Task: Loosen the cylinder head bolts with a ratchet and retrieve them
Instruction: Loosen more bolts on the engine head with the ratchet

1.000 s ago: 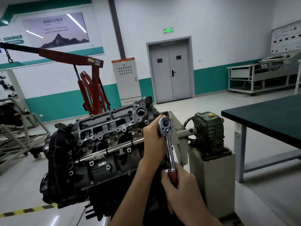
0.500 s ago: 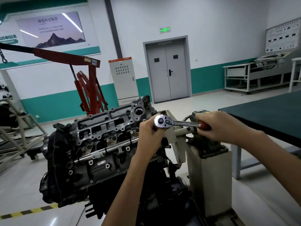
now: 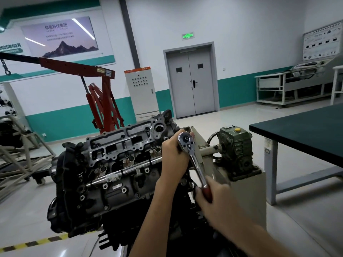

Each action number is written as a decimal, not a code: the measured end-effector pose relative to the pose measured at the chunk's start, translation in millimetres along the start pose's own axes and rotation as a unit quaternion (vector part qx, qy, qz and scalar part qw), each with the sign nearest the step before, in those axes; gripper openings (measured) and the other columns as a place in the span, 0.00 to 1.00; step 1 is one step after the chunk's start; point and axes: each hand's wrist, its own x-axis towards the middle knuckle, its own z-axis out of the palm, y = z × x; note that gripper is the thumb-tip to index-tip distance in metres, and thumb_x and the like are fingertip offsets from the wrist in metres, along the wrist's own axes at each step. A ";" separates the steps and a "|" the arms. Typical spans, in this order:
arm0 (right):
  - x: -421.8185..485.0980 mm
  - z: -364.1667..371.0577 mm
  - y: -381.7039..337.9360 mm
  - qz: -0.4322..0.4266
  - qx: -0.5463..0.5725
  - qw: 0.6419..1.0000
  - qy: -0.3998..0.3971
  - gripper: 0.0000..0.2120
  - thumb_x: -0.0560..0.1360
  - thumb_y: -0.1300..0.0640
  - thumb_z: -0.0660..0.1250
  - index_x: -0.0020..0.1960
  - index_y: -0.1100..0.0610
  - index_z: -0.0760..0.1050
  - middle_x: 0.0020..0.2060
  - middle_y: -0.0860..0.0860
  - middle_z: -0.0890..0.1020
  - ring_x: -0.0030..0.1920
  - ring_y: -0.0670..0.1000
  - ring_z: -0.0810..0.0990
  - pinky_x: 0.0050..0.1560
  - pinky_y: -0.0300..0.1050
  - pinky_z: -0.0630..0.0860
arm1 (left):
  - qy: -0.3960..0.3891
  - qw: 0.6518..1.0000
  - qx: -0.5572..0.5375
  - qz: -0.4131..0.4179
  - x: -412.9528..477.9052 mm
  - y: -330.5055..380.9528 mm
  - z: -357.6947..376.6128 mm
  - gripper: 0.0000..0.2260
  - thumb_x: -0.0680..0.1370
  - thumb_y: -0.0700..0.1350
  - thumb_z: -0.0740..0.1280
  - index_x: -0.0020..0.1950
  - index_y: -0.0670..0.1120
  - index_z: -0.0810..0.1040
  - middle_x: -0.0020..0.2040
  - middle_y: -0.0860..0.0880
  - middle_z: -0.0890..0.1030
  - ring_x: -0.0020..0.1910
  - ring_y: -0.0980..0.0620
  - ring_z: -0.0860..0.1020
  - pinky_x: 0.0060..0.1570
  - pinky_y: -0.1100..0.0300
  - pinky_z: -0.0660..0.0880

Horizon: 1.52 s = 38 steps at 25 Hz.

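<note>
Ratchet (image 3: 196,164) stands at the cylinder head's (image 3: 120,145) right end, its bolt hidden beneath. Our left hand (image 3: 172,156) curls its fingers round the tool's head, and our right hand (image 3: 217,199) (blurred) seems wrapped round the red grip. We judge loosening underway, none retrieved.

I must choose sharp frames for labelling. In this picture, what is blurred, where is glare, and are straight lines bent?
Head view: the right hand on the ratchet handle is smeared by motion, while the left hand and ratchet head are sharp; ceiling lights glare on the wall poster; the engine sinks into shadow low down; the wide lens tilts the wall pillar.
</note>
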 end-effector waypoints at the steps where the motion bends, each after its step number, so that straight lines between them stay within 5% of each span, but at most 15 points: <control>1: 8.0 -17.0 7.4 -0.013 -0.044 0.998 -0.033 0.11 0.74 0.58 0.65 0.36 0.51 0.67 0.26 0.48 0.74 0.26 0.42 0.74 0.27 0.30 0.70 | -0.011 1.000 0.004 -0.004 1.6 0.0 -2.9 0.20 0.77 0.34 0.66 0.31 0.49 0.63 0.26 0.57 0.65 0.28 0.58 0.61 0.28 0.67 0.58; 4: 51.5 -75.4 22.6 -0.086 -0.204 0.966 -0.132 0.08 0.75 0.57 0.64 0.41 0.50 0.66 0.31 0.47 0.76 0.29 0.42 0.76 0.31 0.34 0.73 | -0.058 0.998 0.014 -0.004 4.9 -0.1 -11.1 0.16 0.72 0.29 0.63 0.32 0.48 0.69 0.27 0.54 0.69 0.28 0.57 0.63 0.29 0.68 0.60; 9: 105.9 -118.3 14.1 -0.215 -0.373 0.898 -0.088 0.06 0.73 0.54 0.66 0.44 0.56 0.71 0.32 0.49 0.76 0.32 0.49 0.73 0.36 0.38 0.68 | -0.070 0.997 0.015 -0.007 5.8 3.8 -14.1 0.16 0.74 0.33 0.67 0.33 0.50 0.68 0.28 0.52 0.68 0.28 0.58 0.62 0.29 0.66 0.60; 12: 69.3 -89.8 21.6 -0.143 -0.295 0.942 -0.064 0.06 0.74 0.56 0.66 0.42 0.51 0.68 0.29 0.43 0.71 0.28 0.40 0.71 0.30 0.30 0.66 | -0.038 0.999 0.013 0.012 3.7 4.8 -12.3 0.17 0.71 0.33 0.65 0.33 0.55 0.67 0.27 0.58 0.68 0.28 0.59 0.63 0.30 0.67 0.60; 15: 18.4 -33.2 14.7 -0.044 -0.122 0.991 -0.024 0.09 0.74 0.58 0.65 0.39 0.50 0.68 0.27 0.46 0.74 0.25 0.43 0.75 0.27 0.38 0.74 | 0.029 0.999 0.012 0.025 0.5 6.7 -2.0 0.24 0.73 0.30 0.66 0.34 0.59 0.64 0.26 0.59 0.68 0.26 0.61 0.63 0.29 0.70 0.60; 20: -8.0 24.7 -14.9 -0.026 0.037 0.999 0.020 0.11 0.72 0.60 0.65 0.36 0.48 0.66 0.23 0.44 0.70 0.25 0.40 0.74 0.26 0.24 0.63 | 0.030 0.999 0.000 0.022 1.1 -1.1 -1.5 0.25 0.74 0.29 0.65 0.33 0.59 0.65 0.26 0.59 0.69 0.26 0.62 0.63 0.28 0.69 0.61; 24: 26.7 -47.9 14.4 -0.059 -0.159 0.982 -0.087 0.05 0.75 0.55 0.63 0.45 0.56 0.70 0.32 0.50 0.77 0.30 0.47 0.77 0.34 0.41 0.78 | -0.042 0.999 0.033 0.008 5.0 -5.4 -13.5 0.18 0.72 0.29 0.64 0.30 0.50 0.66 0.25 0.56 0.67 0.27 0.58 0.63 0.28 0.65 0.60; 29: 88.9 -104.1 11.1 -0.129 -0.411 0.903 -0.007 0.12 0.73 0.45 0.63 0.45 0.54 0.71 0.35 0.48 0.76 0.37 0.51 0.76 0.42 0.43 0.72 | -0.062 0.998 0.026 -0.004 7.3 -1.2 -18.5 0.18 0.73 0.32 0.67 0.31 0.53 0.71 0.26 0.58 0.71 0.27 0.60 0.65 0.29 0.68 0.62; 32: 50.2 -71.4 17.7 -0.054 -0.306 0.950 -0.015 0.06 0.75 0.50 0.63 0.44 0.52 0.70 0.30 0.43 0.72 0.31 0.41 0.73 0.35 0.31 0.70 | 0.017 0.999 0.029 0.016 -1.1 2.5 -6.2 0.14 0.71 0.30 0.65 0.33 0.47 0.69 0.28 0.57 0.69 0.28 0.59 0.64 0.29 0.69 0.61; 35: 6.8 -17.5 11.5 0.016 -0.164 0.985 0.050 0.07 0.73 0.53 0.65 0.40 0.52 0.69 0.29 0.48 0.75 0.31 0.46 0.77 0.36 0.38 0.76 | 0.112 0.993 -0.013 -0.023 -4.6 5.2 13.9 0.20 0.72 0.28 0.64 0.33 0.51 0.65 0.27 0.57 0.67 0.27 0.60 0.63 0.29 0.70 0.60; 38: -13.3 28.1 -5.7 0.028 -0.011 0.998 0.055 0.14 0.71 0.58 0.67 0.34 0.48 0.62 0.25 0.45 0.70 0.25 0.42 0.73 0.27 0.25 0.65 | 0.095 0.995 -0.040 -0.017 -2.9 3.0 14.7 0.22 0.73 0.29 0.66 0.32 0.53 0.63 0.27 0.58 0.67 0.27 0.63 0.62 0.29 0.72 0.59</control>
